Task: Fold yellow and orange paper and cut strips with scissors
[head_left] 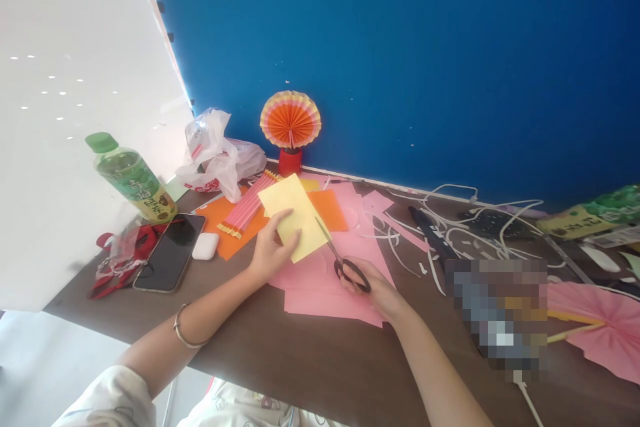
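White printed sleeve (113, 401), thin bangle (179, 332)

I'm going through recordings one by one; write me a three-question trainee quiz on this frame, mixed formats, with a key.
1. Which tool does the right hand hold?
2. True or false: the left hand is holding an orange sheet.
3. Fill in the missing word: the small white case lies right beside a dark-screened ____ on the table.

Key:
1. Scissors.
2. False; it holds yellow paper.
3. Phone.
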`<action>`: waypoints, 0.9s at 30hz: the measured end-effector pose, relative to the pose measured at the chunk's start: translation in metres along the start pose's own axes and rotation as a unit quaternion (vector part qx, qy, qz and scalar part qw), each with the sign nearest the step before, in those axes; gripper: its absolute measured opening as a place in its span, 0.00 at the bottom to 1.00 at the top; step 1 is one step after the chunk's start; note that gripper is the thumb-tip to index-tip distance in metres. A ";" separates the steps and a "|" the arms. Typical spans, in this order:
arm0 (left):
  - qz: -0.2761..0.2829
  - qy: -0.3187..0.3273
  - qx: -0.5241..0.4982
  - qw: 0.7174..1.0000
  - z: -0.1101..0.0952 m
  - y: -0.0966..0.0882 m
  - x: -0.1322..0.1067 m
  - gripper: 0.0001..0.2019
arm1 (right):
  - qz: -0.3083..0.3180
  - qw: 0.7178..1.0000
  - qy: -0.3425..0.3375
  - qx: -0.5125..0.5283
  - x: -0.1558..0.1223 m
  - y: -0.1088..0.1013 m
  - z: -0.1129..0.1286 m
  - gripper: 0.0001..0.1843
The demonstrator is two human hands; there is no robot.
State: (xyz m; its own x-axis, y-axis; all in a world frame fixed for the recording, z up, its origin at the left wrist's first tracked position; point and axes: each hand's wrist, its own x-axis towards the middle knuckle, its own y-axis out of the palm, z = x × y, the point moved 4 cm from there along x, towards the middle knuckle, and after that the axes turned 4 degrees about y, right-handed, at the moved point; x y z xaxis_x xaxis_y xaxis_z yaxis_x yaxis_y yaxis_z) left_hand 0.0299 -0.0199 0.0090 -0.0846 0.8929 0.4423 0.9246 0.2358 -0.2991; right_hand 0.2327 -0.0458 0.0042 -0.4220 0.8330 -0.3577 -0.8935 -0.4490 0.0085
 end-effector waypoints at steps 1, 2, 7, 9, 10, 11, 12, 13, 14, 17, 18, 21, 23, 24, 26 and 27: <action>0.000 0.000 0.000 1.000 0.000 0.000 0.000 0.19 | -0.002 1.000 0.000 -0.004 0.000 0.000 0.000 0.21; 0.000 -0.001 0.001 1.000 0.000 0.000 0.000 0.19 | -0.004 1.000 0.000 -0.007 0.000 0.001 0.001 0.21; 0.000 -0.004 0.003 1.000 -0.001 -0.001 0.000 0.19 | -0.014 1.000 0.006 -0.019 -0.001 0.001 0.002 0.23; -0.002 0.000 0.007 1.000 -0.001 -0.001 0.000 0.19 | -0.017 1.000 0.010 -0.023 -0.001 0.001 0.002 0.23; -0.003 0.002 0.009 1.000 -0.001 -0.001 0.000 0.19 | -0.018 1.000 0.010 -0.021 -0.001 0.001 0.001 0.23; -0.004 0.004 0.010 1.000 -0.002 -0.001 0.000 0.18 | -0.017 1.000 0.008 -0.018 -0.001 0.001 0.001 0.23; -0.005 0.005 0.011 1.000 -0.002 -0.001 0.000 0.18 | -0.016 1.000 0.006 -0.013 0.000 0.001 0.001 0.22; -0.006 0.005 0.011 1.000 -0.002 -0.002 0.000 0.18 | -0.014 1.000 0.004 -0.008 0.000 0.001 0.000 0.22; -0.006 0.004 0.010 1.000 -0.002 -0.002 0.000 0.18 | -0.011 1.000 0.004 -0.004 0.000 0.001 0.000 0.22; -0.001 -0.004 0.007 1.000 -0.002 -0.001 0.001 0.18 | -0.009 1.000 0.008 -0.004 0.000 0.001 0.000 0.21; 0.000 -0.006 0.006 1.000 -0.002 -0.001 0.001 0.18 | -0.011 1.000 0.009 -0.004 0.000 0.001 0.000 0.21; 0.000 -0.007 0.005 1.000 -0.002 -0.001 0.001 0.18 | -0.015 1.000 0.009 -0.001 0.000 0.001 0.001 0.21; -0.001 -0.007 0.006 1.000 -0.002 -0.001 0.001 0.18 | -0.016 1.000 0.012 -0.001 0.000 0.002 0.000 0.21; -0.001 -0.006 0.006 1.000 -0.002 -0.001 0.000 0.18 | -0.017 1.000 0.013 -0.003 0.000 0.002 0.000 0.21; -0.002 -0.003 0.003 1.000 -0.002 -0.001 0.000 0.18 | -0.021 1.000 0.013 -0.004 0.000 0.002 -0.001 0.21; -0.002 -0.002 0.002 1.000 -0.002 -0.001 0.000 0.18 | -0.023 1.000 0.012 -0.003 0.000 0.001 -0.001 0.21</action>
State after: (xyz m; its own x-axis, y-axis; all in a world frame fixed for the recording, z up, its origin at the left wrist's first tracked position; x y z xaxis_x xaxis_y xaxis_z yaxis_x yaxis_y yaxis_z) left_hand 0.0295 -0.0205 0.0109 -0.0893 0.8931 0.4408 0.9225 0.2410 -0.3016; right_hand 0.2316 -0.0466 0.0027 -0.3774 0.8445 -0.3801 -0.9105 -0.4132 -0.0140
